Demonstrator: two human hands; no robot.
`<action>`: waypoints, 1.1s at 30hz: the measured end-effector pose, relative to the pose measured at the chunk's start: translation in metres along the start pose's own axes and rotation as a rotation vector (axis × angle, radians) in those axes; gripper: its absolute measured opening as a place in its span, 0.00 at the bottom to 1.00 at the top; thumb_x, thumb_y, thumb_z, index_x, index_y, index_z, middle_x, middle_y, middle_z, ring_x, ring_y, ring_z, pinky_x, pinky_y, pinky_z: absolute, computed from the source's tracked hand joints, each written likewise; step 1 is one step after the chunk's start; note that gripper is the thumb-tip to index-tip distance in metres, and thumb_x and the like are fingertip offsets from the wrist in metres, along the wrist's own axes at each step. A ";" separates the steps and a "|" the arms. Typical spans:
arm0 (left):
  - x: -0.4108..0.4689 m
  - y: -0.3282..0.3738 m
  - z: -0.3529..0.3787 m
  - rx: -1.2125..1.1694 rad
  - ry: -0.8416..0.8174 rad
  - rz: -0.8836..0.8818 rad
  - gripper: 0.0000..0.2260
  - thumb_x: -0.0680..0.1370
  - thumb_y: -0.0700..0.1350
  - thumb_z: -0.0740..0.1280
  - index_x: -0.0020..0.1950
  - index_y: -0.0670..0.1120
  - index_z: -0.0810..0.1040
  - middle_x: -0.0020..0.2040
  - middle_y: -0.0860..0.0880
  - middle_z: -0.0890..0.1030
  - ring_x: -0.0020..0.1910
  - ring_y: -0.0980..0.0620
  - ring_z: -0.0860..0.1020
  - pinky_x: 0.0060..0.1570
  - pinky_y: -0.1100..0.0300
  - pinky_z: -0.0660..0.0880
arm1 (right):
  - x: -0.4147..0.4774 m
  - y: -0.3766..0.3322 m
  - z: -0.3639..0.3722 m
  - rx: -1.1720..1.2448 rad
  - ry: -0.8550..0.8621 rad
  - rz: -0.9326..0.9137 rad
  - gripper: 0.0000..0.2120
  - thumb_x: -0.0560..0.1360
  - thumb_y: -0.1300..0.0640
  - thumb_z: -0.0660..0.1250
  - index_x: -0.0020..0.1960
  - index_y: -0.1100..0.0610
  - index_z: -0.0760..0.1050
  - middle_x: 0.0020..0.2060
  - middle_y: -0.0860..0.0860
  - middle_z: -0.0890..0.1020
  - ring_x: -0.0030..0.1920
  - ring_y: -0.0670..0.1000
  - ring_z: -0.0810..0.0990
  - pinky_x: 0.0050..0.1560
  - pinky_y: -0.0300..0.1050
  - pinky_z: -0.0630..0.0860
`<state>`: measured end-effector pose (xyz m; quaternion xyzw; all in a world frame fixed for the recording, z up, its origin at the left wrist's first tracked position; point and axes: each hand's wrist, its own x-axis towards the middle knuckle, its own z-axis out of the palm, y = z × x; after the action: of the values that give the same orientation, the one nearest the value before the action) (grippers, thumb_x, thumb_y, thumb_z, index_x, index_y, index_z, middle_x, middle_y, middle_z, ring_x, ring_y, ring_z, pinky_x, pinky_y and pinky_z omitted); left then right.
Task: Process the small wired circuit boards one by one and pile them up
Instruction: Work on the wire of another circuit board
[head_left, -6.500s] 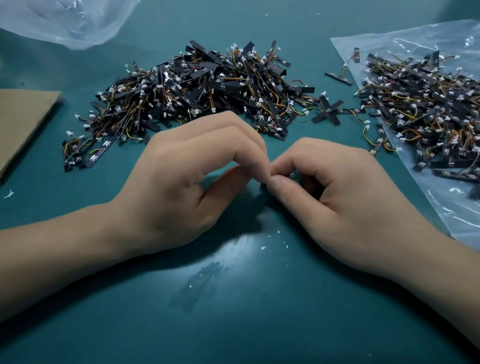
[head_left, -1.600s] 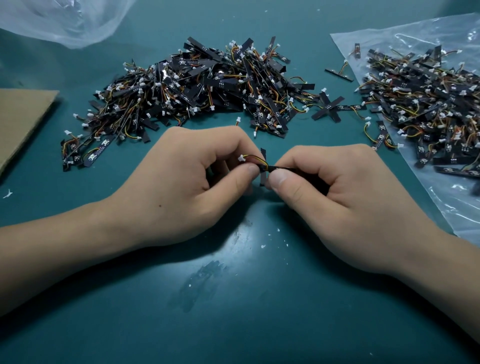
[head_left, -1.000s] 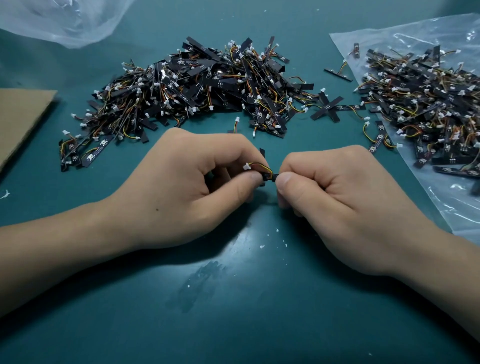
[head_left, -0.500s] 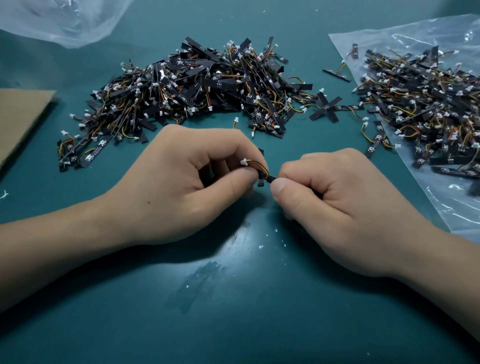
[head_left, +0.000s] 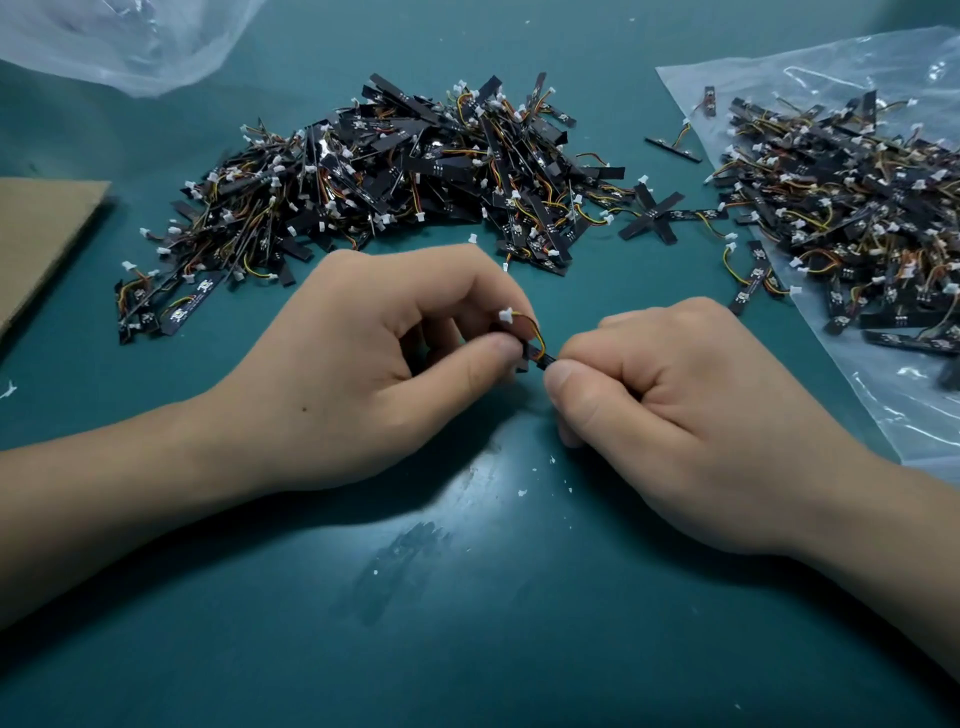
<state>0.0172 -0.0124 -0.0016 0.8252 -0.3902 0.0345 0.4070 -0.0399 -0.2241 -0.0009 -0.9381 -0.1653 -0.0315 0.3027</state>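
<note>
Teal matting (head_left: 467, 623) is covering the bench where the work is going on. Near its middle, one small wired circuit board (head_left: 537, 354) is being held just above the mat between both hands, with its wire loop and white connector (head_left: 505, 315) sticking up. The left hand (head_left: 374, 364) is pinching it between curled thumb and forefinger. The right hand (head_left: 675, 405), curled nearly into a fist, is pinching the other end and hiding most of the board. White flecks (head_left: 522, 491) are lying on the mat nearby. Beyond the hands a large heap of boards (head_left: 405, 171) is sitting on the bare mat, and a second heap (head_left: 841, 208) is lying on a clear plastic sheet (head_left: 914, 415) to the right. The second heap is probably the supply and the middle heap the finished pile, though nothing is confirming that. On that reading the task is looking roughly half done, with many boards waiting.
</note>
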 end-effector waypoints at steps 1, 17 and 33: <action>0.000 -0.001 0.000 -0.018 0.008 -0.014 0.05 0.80 0.44 0.69 0.54 0.48 0.81 0.43 0.55 0.85 0.38 0.48 0.82 0.40 0.52 0.76 | 0.000 0.000 0.000 0.004 0.004 0.004 0.21 0.79 0.47 0.57 0.35 0.60 0.74 0.27 0.55 0.74 0.31 0.55 0.75 0.34 0.55 0.72; 0.004 -0.008 0.005 0.533 -0.131 -0.188 0.23 0.77 0.64 0.55 0.71 0.63 0.72 0.74 0.63 0.69 0.75 0.54 0.63 0.69 0.51 0.54 | 0.005 0.009 -0.002 0.519 0.260 0.156 0.15 0.82 0.51 0.60 0.46 0.53 0.84 0.28 0.51 0.82 0.25 0.44 0.72 0.29 0.36 0.68; 0.003 -0.005 0.002 0.249 0.082 -0.022 0.02 0.79 0.49 0.68 0.51 0.55 0.78 0.48 0.61 0.80 0.51 0.62 0.76 0.60 0.63 0.64 | -0.001 -0.004 0.004 0.070 0.054 0.034 0.12 0.75 0.38 0.68 0.48 0.44 0.72 0.33 0.43 0.79 0.33 0.47 0.76 0.34 0.49 0.72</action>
<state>0.0218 -0.0136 -0.0049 0.8713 -0.3570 0.1119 0.3175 -0.0418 -0.2191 -0.0022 -0.9285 -0.1418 -0.0458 0.3402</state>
